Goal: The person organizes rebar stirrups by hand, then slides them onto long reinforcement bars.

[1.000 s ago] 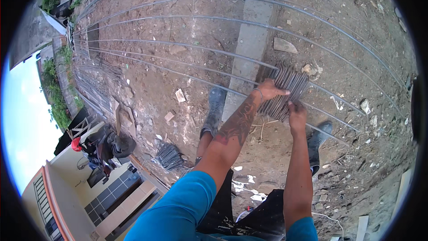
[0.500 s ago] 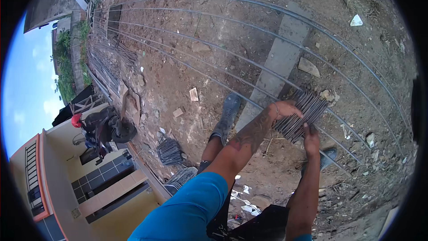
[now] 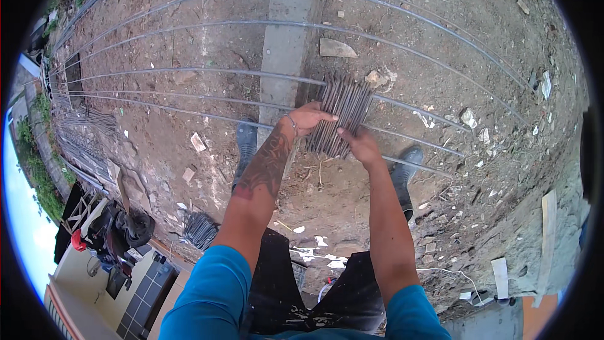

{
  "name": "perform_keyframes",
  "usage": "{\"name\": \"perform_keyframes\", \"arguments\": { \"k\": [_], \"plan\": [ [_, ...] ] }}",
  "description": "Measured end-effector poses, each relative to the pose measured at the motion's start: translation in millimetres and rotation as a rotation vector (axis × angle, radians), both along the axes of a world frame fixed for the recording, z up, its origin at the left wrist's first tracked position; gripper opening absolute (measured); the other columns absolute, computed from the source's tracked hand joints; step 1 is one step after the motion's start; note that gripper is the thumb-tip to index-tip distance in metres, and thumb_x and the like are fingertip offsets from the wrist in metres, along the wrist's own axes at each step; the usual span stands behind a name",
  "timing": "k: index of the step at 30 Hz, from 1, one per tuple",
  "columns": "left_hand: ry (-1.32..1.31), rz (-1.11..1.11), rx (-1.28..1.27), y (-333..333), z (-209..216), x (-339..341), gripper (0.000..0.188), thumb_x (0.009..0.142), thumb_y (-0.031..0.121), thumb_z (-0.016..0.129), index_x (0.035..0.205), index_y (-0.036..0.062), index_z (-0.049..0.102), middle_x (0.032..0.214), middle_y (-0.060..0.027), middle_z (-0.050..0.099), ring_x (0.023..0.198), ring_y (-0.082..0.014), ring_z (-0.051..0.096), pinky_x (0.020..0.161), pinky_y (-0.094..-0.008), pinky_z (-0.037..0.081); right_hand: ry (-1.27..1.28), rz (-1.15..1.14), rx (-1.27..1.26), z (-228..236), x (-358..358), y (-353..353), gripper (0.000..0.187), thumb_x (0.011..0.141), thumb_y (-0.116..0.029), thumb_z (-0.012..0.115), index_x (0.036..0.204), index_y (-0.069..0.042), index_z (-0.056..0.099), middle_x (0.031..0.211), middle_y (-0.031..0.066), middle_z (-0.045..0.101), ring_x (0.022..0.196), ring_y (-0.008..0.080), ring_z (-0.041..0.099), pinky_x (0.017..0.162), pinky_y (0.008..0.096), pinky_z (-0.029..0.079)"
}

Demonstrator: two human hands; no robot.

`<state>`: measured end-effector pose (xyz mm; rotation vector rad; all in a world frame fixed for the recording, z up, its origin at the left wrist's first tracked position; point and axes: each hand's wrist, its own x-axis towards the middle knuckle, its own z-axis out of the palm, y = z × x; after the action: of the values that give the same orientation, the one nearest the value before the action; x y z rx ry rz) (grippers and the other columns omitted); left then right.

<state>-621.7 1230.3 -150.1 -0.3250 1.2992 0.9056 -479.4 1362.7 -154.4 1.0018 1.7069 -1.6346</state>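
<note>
A tight bundle of square steel rebar stirrups [image 3: 345, 102] sits around some of the long rebars [image 3: 207, 70], which run left to right across the ground. My left hand [image 3: 307, 118] grips the bundle's left side, with the thumb laid over the stirrups. On the near right side, my right hand [image 3: 363, 146] is closed on the same bundle, its thumb pressing the top. Fingers beneath the stirrups are hidden on both hands.
A concrete strip [image 3: 284, 44] passes under the rebars. My boots [image 3: 246, 145] stand on either side of the bundle. More stirrups [image 3: 200, 230] lie in a pile at lower left, near a parked motorcycle [image 3: 119, 233]. Rubble and broken tile [image 3: 337, 48] litter the dirt.
My view has swung to the right, so the bundle and hands sit further left and higher in the picture. Both hands keep their hold on the stirrups.
</note>
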Motion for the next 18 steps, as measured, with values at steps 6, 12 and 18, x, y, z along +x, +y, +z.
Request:
{"name": "perform_keyframes", "arguments": {
  "k": [6, 12, 18],
  "plan": [
    [0.061, 0.033, -0.039, -6.0, -10.9, 10.3, 0.065, 0.071, 0.024, 0.075, 0.117, -0.0114, 0.046, 0.113, -0.0166, 0.057, 0.104, -0.0211, 0.053, 0.087, -0.0299, 0.042, 0.038, 0.085, -0.016, 8.9, -0.8, -0.6, 0.053, 0.078, -0.038, 0.068, 0.110, 0.003, 0.056, 0.095, 0.0215, 0.063, 0.088, 0.0337, 0.061, 0.081, 0.0395, 0.045],
    [-0.053, 0.032, 0.047, -24.6, -30.9, 14.6, 0.053, 0.076, 0.016, 0.072, 0.122, 0.0008, 0.050, 0.118, -0.0068, 0.058, 0.111, -0.0159, 0.051, 0.094, -0.0314, 0.037, 0.085, 0.200, -0.069, 25.7, -11.7, 4.0, 0.060, 0.074, -0.040, 0.072, 0.111, 0.004, 0.054, 0.099, 0.0200, 0.063, 0.091, 0.0308, 0.060, 0.083, 0.0391, 0.045],
    [-0.142, 0.112, 0.129, -0.5, 2.7, 15.3, 0.038, 0.079, 0.011, 0.068, 0.114, 0.0010, 0.058, 0.111, -0.0064, 0.062, 0.106, -0.0156, 0.055, 0.090, -0.0306, 0.041, 0.095, 0.224, -0.165, 39.6, -8.3, 21.2, 0.074, 0.068, -0.046, 0.075, 0.112, 0.008, 0.051, 0.102, 0.0236, 0.060, 0.095, 0.0339, 0.058, 0.086, 0.0397, 0.044]
  ]
}}
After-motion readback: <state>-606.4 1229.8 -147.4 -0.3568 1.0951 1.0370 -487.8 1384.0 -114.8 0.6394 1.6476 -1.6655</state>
